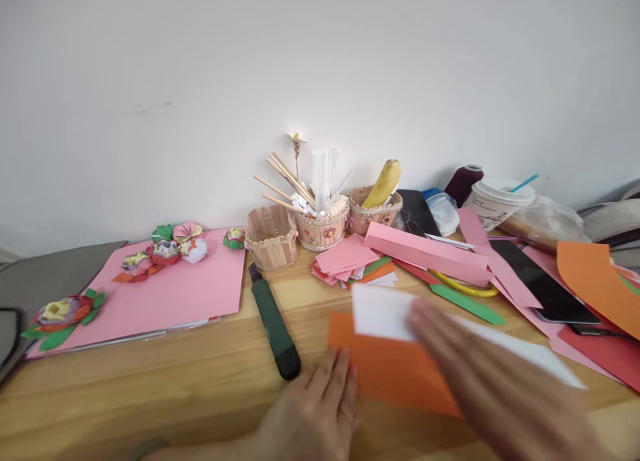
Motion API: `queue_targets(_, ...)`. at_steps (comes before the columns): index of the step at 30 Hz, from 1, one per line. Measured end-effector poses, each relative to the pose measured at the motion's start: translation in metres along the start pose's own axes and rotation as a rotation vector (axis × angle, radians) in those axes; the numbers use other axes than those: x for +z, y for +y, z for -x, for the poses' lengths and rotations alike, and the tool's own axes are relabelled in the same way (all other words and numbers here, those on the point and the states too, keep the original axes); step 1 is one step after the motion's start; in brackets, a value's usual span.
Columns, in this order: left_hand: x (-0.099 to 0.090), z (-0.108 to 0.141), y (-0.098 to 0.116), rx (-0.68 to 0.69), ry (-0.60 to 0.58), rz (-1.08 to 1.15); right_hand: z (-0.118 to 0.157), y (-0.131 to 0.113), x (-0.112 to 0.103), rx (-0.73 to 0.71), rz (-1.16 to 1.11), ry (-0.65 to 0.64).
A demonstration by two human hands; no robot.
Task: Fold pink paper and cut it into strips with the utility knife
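Note:
In front of me lies a sheet of orange paper (395, 368) with a white paper strip (381, 312) along its far side. Whether the white is a folded-over part or a separate sheet, I cannot tell. My left hand (315, 404) rests flat, its fingertips at the orange paper's left edge. Blurred by motion, my right hand (493, 374) reaches across the white strip with fingers stretched out, covering part of both colours. Just left of the paper, a green box cutter (273, 324) lies on the wooden table.
Folded paper flowers (165, 251) sit on pink sheets (200, 294) at the left. Small wooden baskets (271, 241) line the wall, one holding a banana (384, 183). Paper pieces (345, 256), a phone (543, 281) and a lidded cup (495, 204) crowd the right.

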State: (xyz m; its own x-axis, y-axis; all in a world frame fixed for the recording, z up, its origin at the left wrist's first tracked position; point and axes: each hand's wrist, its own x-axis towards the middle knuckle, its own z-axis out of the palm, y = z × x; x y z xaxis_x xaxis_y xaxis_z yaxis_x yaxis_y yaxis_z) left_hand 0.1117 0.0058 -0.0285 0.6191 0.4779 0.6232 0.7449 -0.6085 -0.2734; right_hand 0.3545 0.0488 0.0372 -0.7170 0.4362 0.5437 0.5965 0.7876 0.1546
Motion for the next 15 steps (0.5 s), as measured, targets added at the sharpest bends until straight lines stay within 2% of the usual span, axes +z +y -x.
queue_targets(1, -0.001, 0.001, 0.003, 0.004, 0.035, -0.011, -0.003, -0.008, 0.012, -0.117, 0.008, -0.008)
queue_targets(3, -0.002, 0.003, 0.006, 0.019, 0.066, -0.039, -0.004, -0.019, 0.033, -0.228, 0.026, -0.050)
queue_targets(5, -0.003, 0.003, 0.005, 0.051, 0.051, -0.057, -0.002, -0.024, 0.044, -0.232, 0.029, -0.092)
queue_targets(8, -0.003, 0.004, 0.001, 0.065, 0.046, -0.069, 0.002, -0.021, 0.046, -0.232, 0.001, -0.121)
queue_targets(15, 0.005, 0.009, 0.000, 0.119, 0.008, -0.138, 0.008, -0.009, 0.052, -0.215, -0.194, -0.080)
